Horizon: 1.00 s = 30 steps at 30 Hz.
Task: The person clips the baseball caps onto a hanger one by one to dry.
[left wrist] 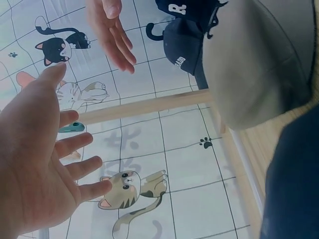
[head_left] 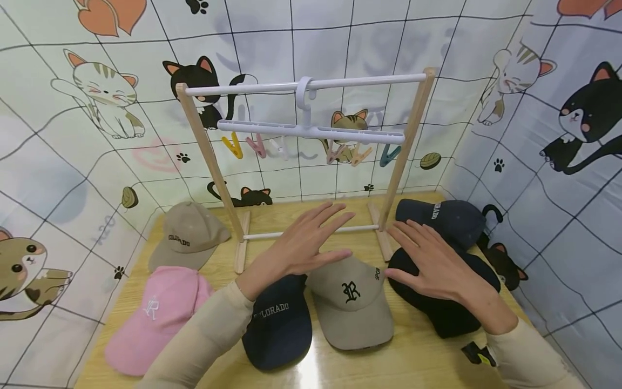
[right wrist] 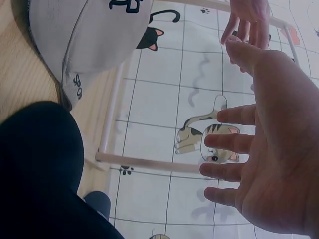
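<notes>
My left hand (head_left: 308, 240) hovers with fingers spread above a navy cap (head_left: 279, 335) lettered COLORADO and a beige cap (head_left: 352, 308) with a black R. Over a black cap (head_left: 452, 319) hangs my right hand (head_left: 434, 262), palm down and fingers extended. Neither hand holds anything; both wrist views show bare palms, the left palm (left wrist: 40, 154) and the right palm (right wrist: 279, 159). Behind the right hand lies a dark blue cap (head_left: 459, 221). A pink cap (head_left: 165, 308) and a tan cap (head_left: 187, 235) sit at the left.
A wooden rack with a white top bar (head_left: 243, 89) stands behind the caps. From it hangs a white hanger (head_left: 311, 131) with several coloured clips, including a yellow clip (head_left: 233, 146) and a teal clip (head_left: 389, 155). Cat-print cloth surrounds the wooden table (head_left: 359, 367).
</notes>
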Each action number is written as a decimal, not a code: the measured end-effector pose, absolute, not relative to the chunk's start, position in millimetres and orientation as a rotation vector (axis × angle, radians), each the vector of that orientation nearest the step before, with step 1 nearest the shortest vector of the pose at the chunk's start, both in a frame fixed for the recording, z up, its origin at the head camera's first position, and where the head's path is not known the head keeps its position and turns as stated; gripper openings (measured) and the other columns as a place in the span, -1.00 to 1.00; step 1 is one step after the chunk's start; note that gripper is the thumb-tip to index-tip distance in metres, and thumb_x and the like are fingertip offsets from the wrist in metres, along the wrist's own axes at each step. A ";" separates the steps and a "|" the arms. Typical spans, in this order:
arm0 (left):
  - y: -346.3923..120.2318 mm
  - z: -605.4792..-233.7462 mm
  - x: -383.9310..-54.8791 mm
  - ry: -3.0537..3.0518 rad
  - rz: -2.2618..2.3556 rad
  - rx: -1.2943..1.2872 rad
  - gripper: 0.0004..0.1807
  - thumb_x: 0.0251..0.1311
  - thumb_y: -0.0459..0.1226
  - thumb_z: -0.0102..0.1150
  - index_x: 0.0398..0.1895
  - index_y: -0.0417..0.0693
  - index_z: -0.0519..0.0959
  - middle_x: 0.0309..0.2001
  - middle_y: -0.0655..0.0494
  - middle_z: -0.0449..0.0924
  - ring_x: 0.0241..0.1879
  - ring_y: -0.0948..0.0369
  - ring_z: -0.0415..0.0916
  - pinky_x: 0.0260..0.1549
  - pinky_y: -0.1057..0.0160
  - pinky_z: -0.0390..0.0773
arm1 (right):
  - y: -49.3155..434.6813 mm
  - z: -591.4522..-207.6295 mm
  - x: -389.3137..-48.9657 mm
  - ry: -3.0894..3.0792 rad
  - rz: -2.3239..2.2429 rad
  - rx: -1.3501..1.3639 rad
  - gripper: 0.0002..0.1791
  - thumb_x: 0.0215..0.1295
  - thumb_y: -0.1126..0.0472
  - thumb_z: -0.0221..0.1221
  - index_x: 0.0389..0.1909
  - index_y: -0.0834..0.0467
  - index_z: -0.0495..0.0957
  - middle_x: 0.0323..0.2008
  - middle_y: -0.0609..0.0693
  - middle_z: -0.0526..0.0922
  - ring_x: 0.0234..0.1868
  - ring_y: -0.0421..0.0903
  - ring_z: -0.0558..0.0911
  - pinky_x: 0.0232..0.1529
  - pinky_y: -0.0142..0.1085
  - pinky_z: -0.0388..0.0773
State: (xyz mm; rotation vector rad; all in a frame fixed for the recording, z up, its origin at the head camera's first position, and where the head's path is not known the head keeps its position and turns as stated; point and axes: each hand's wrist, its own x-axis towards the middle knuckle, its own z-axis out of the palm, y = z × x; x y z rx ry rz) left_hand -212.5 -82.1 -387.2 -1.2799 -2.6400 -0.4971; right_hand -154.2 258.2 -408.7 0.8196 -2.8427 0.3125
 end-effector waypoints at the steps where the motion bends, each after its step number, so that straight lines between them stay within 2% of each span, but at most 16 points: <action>1: -80.2 -386.1 -213.4 -2.638 -0.509 -1.278 -0.11 0.62 0.23 0.22 0.84 0.21 0.20 0.82 0.01 0.18 0.85 -0.11 0.06 0.73 -0.32 0.27 | 260.0 -407.7 -154.3 -2.845 0.312 0.816 0.00 0.51 -0.29 0.40 0.75 0.13 0.31 0.71 0.27 0.38 0.72 0.44 0.32 0.67 0.45 0.19; 12: -61.6 -378.6 -223.9 -2.550 -0.592 -1.266 -0.13 0.63 0.17 0.25 0.83 0.11 0.22 0.78 -0.01 0.26 0.78 -0.06 0.25 0.73 -0.18 0.33 | 281.9 -400.9 -158.6 -2.859 0.343 0.753 0.04 0.48 -0.29 0.42 0.78 0.11 0.27 0.72 0.30 0.34 0.71 0.46 0.30 0.67 0.43 0.19; 19: -50.7 -373.2 -229.6 -2.566 -0.663 -1.231 -0.11 0.66 0.15 0.23 0.84 0.00 0.18 0.79 -0.04 0.25 0.76 -0.04 0.28 0.73 -0.11 0.34 | 297.5 -399.1 -159.0 -2.858 0.356 0.700 0.06 0.47 -0.29 0.43 0.79 0.13 0.25 0.71 0.33 0.34 0.71 0.46 0.30 0.67 0.42 0.21; 30: -32.6 -364.0 -240.2 -2.515 -0.832 -1.198 -0.12 0.69 0.08 0.20 0.86 -0.01 0.11 0.81 -0.06 0.21 0.77 -0.05 0.27 0.71 -0.11 0.38 | 320.0 -393.0 -160.8 -2.920 0.416 0.567 0.06 0.51 -0.24 0.42 0.80 0.15 0.21 0.73 0.39 0.27 0.69 0.51 0.28 0.57 0.54 0.24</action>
